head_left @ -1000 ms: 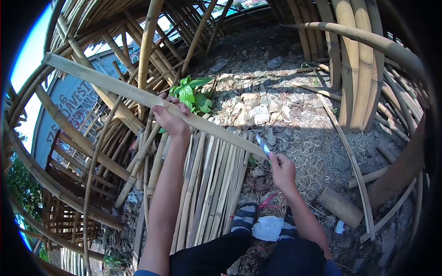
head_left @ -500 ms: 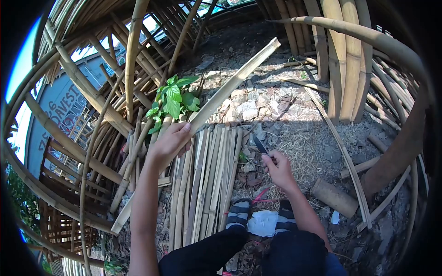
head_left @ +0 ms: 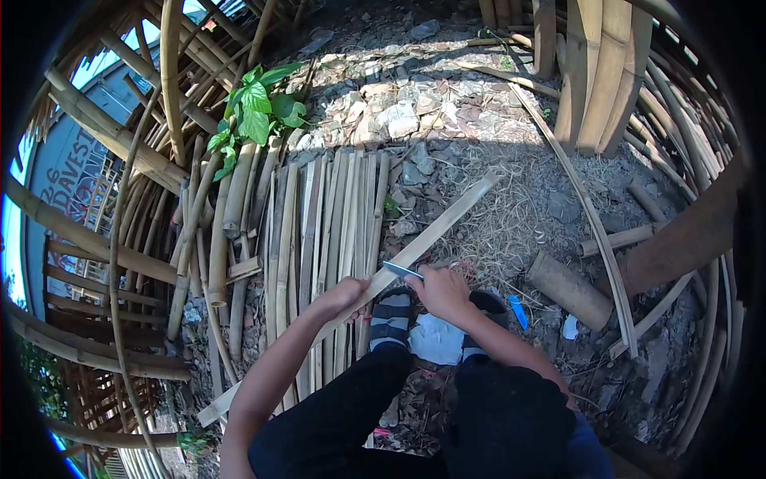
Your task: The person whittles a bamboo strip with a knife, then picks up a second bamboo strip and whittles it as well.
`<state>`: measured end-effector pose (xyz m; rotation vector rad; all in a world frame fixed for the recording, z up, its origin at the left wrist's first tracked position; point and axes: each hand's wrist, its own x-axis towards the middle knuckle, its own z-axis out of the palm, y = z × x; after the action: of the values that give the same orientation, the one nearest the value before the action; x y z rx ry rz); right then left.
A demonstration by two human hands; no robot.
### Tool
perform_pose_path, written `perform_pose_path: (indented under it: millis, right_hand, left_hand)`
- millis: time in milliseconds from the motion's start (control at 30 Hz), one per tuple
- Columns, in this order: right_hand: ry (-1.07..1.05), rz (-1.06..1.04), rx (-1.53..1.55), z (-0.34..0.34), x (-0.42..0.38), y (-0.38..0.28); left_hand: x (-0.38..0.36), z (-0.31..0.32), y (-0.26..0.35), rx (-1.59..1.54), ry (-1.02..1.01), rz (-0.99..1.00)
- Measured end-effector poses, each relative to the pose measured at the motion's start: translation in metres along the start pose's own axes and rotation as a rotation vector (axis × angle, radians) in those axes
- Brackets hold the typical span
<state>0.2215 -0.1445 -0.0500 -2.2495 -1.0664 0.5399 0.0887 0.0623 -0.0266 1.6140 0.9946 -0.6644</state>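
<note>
A long split bamboo strip (head_left: 451,217) slants across in front of me, from low on the left to its tip over the straw-strewn ground. My left hand (head_left: 345,298) is closed round it near the middle. In my right hand (head_left: 444,292) is a knife (head_left: 400,271), its blade lying across the strip just beyond my left hand. The fingers curl over the knife's handle and mostly hide it. Beneath the strip and my left hand lies a row of split bamboo strips (head_left: 339,207), side by side on the ground.
My sandalled feet flank a whitish flat piece (head_left: 437,339). A bright blue object (head_left: 519,312) and a thick bamboo piece (head_left: 569,289) lie to the right. Bamboo poles (head_left: 598,80) stand behind. A leafy plant (head_left: 255,112) grows at the left, beside bamboo framing (head_left: 120,255).
The strip's raised far end has swung down to the right, and my left hand has come lower and nearer. My right hand has brought the knife leftward onto the strip. The view tilts further down.
</note>
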Motion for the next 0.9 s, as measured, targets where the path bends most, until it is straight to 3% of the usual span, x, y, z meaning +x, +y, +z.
perform_pose_path:
  millis: [167, 233, 467, 533, 633, 733, 833, 900]
  right_hand:
    - [-0.117, -0.009, 0.015, -0.003, -0.001, -0.001]
    - [-0.172, 0.061, 0.076, -0.004, 0.016, 0.01]
    - [-0.009, 0.13, -0.072, -0.033, 0.039, 0.023]
    - [-0.046, 0.082, -0.027, -0.041, 0.031, 0.006]
    - [-0.149, 0.051, -0.061, -0.048, 0.039, 0.007]
    - [-0.084, 0.144, -0.101, -0.052, 0.06, 0.047]
    - [-0.029, 0.187, -0.185, -0.061, 0.057, 0.041]
    - [-0.08, 0.034, -0.048, -0.065, 0.043, 0.018]
  left_hand:
    - [-0.007, 0.011, 0.015, 0.142, 0.134, -0.01]
    - [-0.007, 0.012, 0.017, 0.301, 0.256, 0.108]
    - [0.001, 0.0, 0.023, 0.446, 0.33, 0.106]
    - [0.003, -0.002, 0.025, 0.675, 0.406, 0.185]
    - [-0.021, 0.003, 0.052, 0.666, 0.367, 0.056]
    - [-0.04, 0.004, 0.068, 0.621, 0.329, -0.008]
    - [-0.038, 0.007, 0.069, 0.708, 0.36, 0.066]
    - [-0.04, 0.006, 0.077, 0.698, 0.345, 0.036]
